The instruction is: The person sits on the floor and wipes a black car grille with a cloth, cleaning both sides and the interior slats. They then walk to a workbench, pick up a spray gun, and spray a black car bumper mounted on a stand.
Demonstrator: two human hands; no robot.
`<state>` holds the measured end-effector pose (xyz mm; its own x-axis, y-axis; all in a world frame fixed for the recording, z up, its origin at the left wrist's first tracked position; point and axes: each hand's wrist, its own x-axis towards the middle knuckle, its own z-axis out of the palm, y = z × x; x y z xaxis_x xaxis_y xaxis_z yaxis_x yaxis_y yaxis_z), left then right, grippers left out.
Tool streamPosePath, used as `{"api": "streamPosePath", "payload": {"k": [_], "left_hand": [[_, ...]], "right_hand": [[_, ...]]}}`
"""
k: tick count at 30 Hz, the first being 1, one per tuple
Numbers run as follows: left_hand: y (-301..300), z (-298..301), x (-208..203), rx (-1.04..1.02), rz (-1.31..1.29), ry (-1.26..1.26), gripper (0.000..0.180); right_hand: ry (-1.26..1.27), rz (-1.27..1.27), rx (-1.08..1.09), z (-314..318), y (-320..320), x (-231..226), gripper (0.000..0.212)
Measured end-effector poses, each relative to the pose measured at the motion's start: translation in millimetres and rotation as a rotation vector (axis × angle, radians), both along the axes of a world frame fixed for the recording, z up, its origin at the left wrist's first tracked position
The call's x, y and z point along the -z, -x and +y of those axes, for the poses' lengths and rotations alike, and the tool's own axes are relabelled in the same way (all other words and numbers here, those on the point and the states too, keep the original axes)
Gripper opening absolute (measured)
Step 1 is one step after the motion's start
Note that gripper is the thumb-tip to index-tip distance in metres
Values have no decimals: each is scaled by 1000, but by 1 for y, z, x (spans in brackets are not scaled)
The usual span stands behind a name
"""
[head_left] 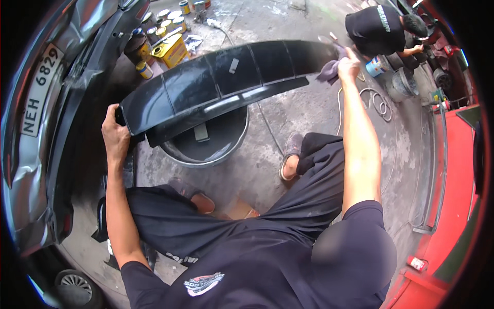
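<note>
A long, curved, glossy black car panel, crossed by several thin ridges, is held up at a slant in front of me. My left hand is closed around its left end. At the far right end, my right hand is closed on a purple-grey cloth; whether those fingers also grip the panel is hard to see. Under the panel stands a round black tub with dark liquid inside, partly covered by it. A small light rectangular block shows within the tub.
Paint cans and a yellow tin stand at the far left. A dented silver car lines the left, red bodywork the right. A crouching person works at far right, near buckets and a loose hose.
</note>
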<state>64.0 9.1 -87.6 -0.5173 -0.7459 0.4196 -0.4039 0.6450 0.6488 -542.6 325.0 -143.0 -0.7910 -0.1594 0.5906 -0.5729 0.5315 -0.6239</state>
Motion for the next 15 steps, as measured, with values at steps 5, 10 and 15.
{"api": "streamPosePath", "payload": {"k": [5, 10, 15], "left_hand": [[-3, 0, -3, 4, 28, -100, 41], [2, -11, -2, -3, -69, -65, 43], [8, -26, -9, 53, -55, -46, 43]], "right_hand": [[375, -162, 289, -17, -23, 21, 37], [-134, 0, -168, -73, -132, 76, 20], [-363, -56, -714, -106, -224, 51, 23]]}}
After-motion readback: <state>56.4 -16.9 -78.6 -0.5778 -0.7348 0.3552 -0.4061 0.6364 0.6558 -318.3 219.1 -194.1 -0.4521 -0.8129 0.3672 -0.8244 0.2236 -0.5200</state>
